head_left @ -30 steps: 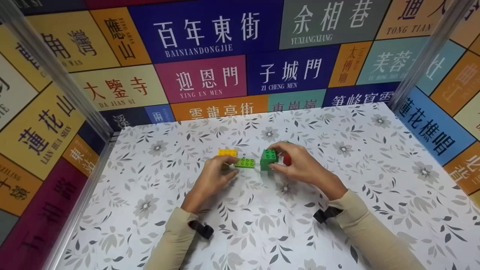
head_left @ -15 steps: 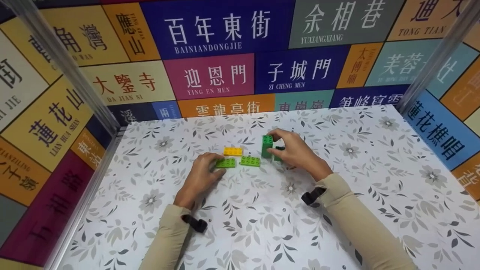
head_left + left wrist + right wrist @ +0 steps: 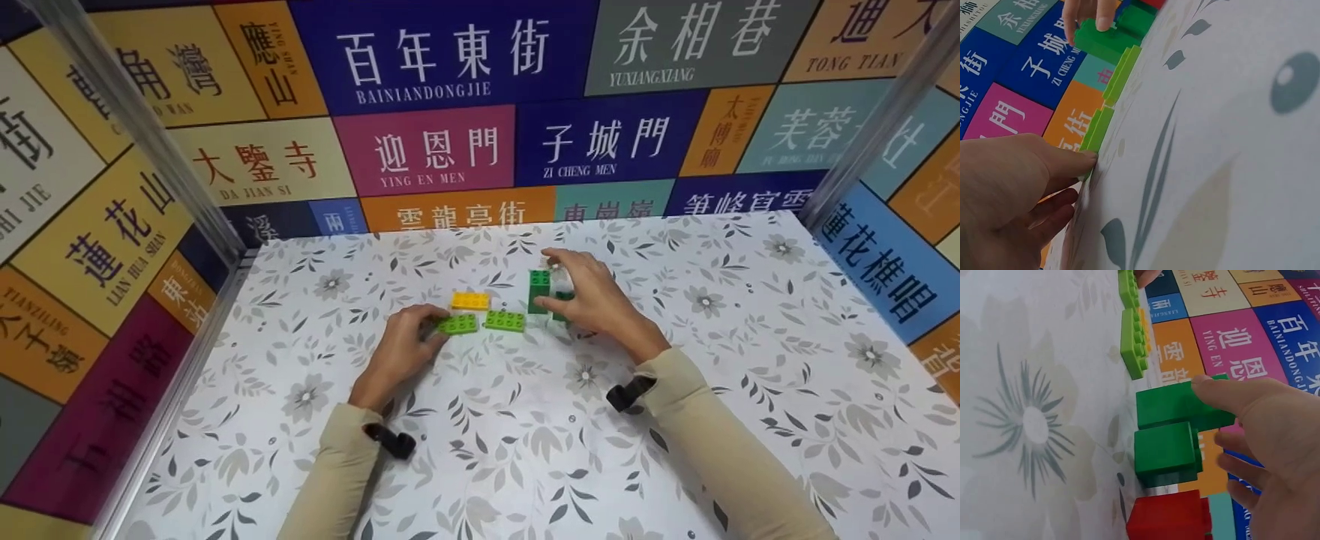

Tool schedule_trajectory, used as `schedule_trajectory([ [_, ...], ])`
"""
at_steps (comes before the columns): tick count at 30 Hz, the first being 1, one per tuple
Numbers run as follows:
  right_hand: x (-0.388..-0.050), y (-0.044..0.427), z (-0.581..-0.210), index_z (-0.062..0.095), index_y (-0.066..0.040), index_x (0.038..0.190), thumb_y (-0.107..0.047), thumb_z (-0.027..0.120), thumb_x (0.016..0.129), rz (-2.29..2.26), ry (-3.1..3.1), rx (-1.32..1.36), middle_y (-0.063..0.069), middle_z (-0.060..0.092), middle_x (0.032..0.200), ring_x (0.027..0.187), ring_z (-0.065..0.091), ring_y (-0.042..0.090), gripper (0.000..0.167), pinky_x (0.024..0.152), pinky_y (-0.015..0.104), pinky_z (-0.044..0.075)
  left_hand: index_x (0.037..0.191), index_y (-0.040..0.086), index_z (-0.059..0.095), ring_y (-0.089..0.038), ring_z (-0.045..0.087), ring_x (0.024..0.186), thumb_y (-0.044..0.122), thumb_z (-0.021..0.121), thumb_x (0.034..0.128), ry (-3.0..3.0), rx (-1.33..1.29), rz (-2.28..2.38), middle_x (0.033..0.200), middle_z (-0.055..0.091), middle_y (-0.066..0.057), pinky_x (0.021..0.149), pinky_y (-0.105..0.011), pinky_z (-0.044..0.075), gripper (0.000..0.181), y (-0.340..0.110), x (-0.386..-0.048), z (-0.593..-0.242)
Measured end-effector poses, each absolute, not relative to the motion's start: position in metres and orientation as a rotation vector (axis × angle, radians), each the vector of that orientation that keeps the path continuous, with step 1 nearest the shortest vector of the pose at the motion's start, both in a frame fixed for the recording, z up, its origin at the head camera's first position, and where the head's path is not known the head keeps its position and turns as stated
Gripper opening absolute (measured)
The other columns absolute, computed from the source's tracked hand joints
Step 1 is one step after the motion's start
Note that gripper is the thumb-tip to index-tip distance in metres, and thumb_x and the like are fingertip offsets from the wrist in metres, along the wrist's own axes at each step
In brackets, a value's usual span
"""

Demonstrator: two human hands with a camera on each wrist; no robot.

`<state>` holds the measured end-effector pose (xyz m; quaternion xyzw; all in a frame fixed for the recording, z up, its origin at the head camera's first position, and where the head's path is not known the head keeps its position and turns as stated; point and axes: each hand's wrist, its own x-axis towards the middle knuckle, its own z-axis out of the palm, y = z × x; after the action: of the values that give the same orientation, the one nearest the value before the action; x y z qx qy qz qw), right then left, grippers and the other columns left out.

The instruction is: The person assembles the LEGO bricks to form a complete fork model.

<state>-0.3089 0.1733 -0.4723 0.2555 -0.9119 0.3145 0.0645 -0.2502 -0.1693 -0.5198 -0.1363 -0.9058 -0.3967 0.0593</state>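
Observation:
Pinched at its left end by my left hand (image 3: 401,345) is a flat lime green toy brick (image 3: 460,324) on the table; the index fingertip is hidden in the left wrist view. A second flat lime green brick (image 3: 505,321) lies just right of it, a small gap between. My right hand (image 3: 604,300) is at a tall dark green brick (image 3: 538,294) that stands upright. Its thumb touches that brick, while the other fingers are spread off it. Beside the tall brick stands a shorter green brick (image 3: 1163,451), partly covered by the hand in the head view.
A flat yellow brick (image 3: 470,301) lies behind the two lime green ones. A red brick (image 3: 1167,516) stands beyond the shorter green brick, hidden in the head view. Patterned panels (image 3: 424,150) with printed characters rise behind the flower-printed tabletop (image 3: 480,450).
The tall green brick moved away from me and was set down, and the right fingers then spread off it. My left hand shifted left with its lime green brick, uncovering the yellow one.

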Motion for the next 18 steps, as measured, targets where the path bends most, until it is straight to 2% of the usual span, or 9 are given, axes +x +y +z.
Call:
schedule_trajectory([
  [3,-0.301,0.169,-0.467,0.056,-0.015,0.155,-0.036,0.088,0.093,0.893,-2.618,0.799,0.011,0.063,0.150,0.146,0.050,0.036,0.073,0.123,0.062,0.034,0.129,0.006,0.076,-0.026,0.072,0.122,0.003,0.080,0.0959,-2.747,-0.417,-1.213,0.131,0.077,-0.009,0.109,-0.044,0.056,0.033,-0.169,-0.251,-0.520],
  [7,-0.288,0.157,-0.461,0.069,-0.013,0.141,-0.029,0.087,0.095,0.831,-2.452,0.905,0.009,0.069,0.140,0.137,0.056,0.033,0.052,0.118,0.057,0.042,0.129,0.008,0.076,-0.025,0.071,0.121,0.003,0.080,0.0958,-2.754,-0.397,-1.216,0.132,0.076,-0.008,0.108,-0.043,0.056,0.034,-0.170,-0.250,-0.521],
  [11,-0.274,0.143,-0.460,0.074,-0.014,0.133,-0.022,0.081,0.100,0.800,-2.450,1.019,0.004,0.074,0.128,0.124,0.067,0.025,0.035,0.114,0.047,0.052,0.129,0.009,0.077,-0.023,0.071,0.119,0.003,0.079,0.0963,-2.754,-0.388,-1.229,0.132,0.076,-0.007,0.106,-0.042,0.056,0.033,-0.170,-0.250,-0.520],
  [16,-0.264,0.129,-0.467,0.072,-0.011,0.138,-0.019,0.079,0.101,0.763,-2.688,1.077,0.008,0.075,0.132,0.122,0.071,0.027,0.038,0.105,0.045,0.060,0.128,0.008,0.077,-0.024,0.071,0.124,0.003,0.079,0.0962,-2.734,-0.405,-1.236,0.132,0.076,-0.008,0.110,-0.044,0.056,0.033,-0.168,-0.249,-0.520],
  [18,-0.263,0.125,-0.472,0.070,-0.010,0.142,-0.021,0.078,0.102,0.733,-2.789,1.058,0.010,0.073,0.138,0.128,0.069,0.029,0.042,0.110,0.048,0.058,0.128,0.007,0.077,-0.024,0.072,0.124,0.002,0.080,0.0958,-2.730,-0.412,-1.234,0.132,0.076,-0.009,0.110,-0.044,0.056,0.032,-0.167,-0.249,-0.520],
])
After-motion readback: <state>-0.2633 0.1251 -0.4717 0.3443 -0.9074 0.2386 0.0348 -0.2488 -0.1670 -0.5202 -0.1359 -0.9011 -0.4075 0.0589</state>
